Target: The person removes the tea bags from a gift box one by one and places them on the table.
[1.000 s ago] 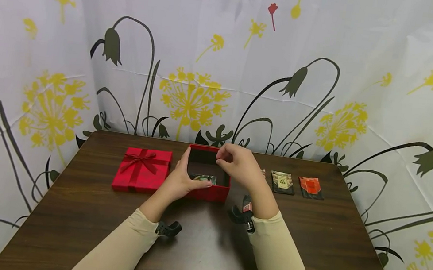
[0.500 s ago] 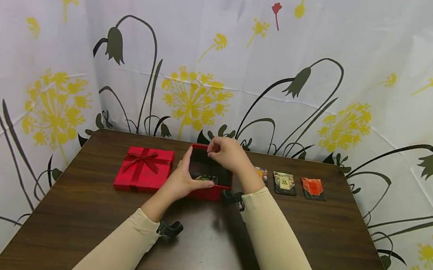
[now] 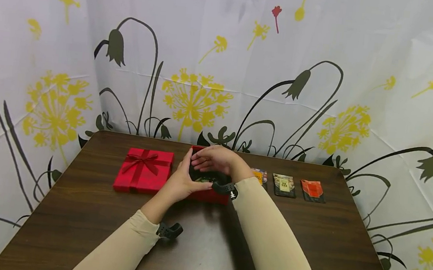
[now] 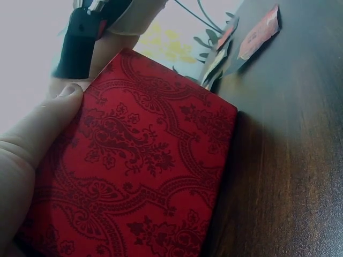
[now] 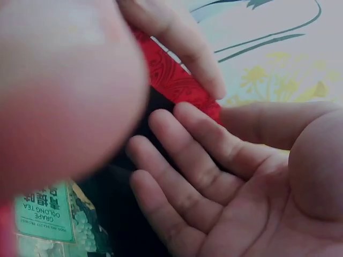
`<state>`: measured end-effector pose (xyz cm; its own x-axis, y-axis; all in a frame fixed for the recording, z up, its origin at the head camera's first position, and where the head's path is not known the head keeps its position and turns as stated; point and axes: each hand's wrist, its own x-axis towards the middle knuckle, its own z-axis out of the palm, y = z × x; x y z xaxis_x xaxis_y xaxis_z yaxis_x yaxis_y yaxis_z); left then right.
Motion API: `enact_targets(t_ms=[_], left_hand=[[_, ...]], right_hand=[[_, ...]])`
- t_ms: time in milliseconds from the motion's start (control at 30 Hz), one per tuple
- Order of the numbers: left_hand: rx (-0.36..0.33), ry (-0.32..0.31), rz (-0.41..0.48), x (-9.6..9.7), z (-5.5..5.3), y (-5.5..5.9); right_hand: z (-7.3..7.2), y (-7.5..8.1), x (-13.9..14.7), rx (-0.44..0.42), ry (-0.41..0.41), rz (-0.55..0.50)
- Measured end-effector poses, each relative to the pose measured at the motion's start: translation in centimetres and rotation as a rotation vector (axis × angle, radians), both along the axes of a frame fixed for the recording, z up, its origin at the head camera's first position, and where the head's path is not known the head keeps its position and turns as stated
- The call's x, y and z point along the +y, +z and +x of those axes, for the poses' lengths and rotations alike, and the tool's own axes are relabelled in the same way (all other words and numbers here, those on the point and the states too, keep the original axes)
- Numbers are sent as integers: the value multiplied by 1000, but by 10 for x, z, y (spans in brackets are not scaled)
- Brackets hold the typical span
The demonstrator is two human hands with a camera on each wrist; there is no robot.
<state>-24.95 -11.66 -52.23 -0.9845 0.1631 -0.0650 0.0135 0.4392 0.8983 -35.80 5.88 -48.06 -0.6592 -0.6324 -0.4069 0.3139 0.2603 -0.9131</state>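
An uncovered red gift box (image 3: 211,196) with a dark inside stands at the table's far middle. My left hand (image 3: 179,184) holds its near left corner, thumb along the front rim and fingers along the left side. The left wrist view shows the thumb at the edge of the patterned red wall (image 4: 139,155). Over the box opening is my right hand (image 3: 217,159), its fingers loosely extended and holding nothing, as the right wrist view shows its palm (image 5: 230,214). Inside the box lies a green grape oolong tea packet (image 5: 45,211), partly hidden.
Left of the box lies its red lid (image 3: 143,171) with a ribbon bow. To the right, three more packets lie in a row: one orange and purple (image 3: 260,177), one cream (image 3: 284,185), one red-orange (image 3: 312,190). A floral curtain (image 3: 216,63) hangs behind the wooden table (image 3: 194,257).
My right hand has moved left and down over the box, and its curled fingers have straightened. My left hand keeps its place on the box.
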Motion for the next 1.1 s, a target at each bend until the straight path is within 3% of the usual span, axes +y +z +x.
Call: enact_targets(t_ms=[333, 500, 667, 900, 1100], left_hand=[[-9, -13, 8, 0, -2, 2], [-27, -55, 31, -1, 0, 6], [-54, -58, 21, -3, 1, 6], [-53, -49, 25, -4, 1, 5], [-27, -51, 5, -5, 0, 3]], right_hand=[[-2, 6, 0, -10, 137, 121], [-6, 2, 3, -49, 155, 135], [-8, -5, 0, -56, 161, 162], [-6, -7, -2, -2, 169, 235], [-5, -9, -4, 42, 235, 278]])
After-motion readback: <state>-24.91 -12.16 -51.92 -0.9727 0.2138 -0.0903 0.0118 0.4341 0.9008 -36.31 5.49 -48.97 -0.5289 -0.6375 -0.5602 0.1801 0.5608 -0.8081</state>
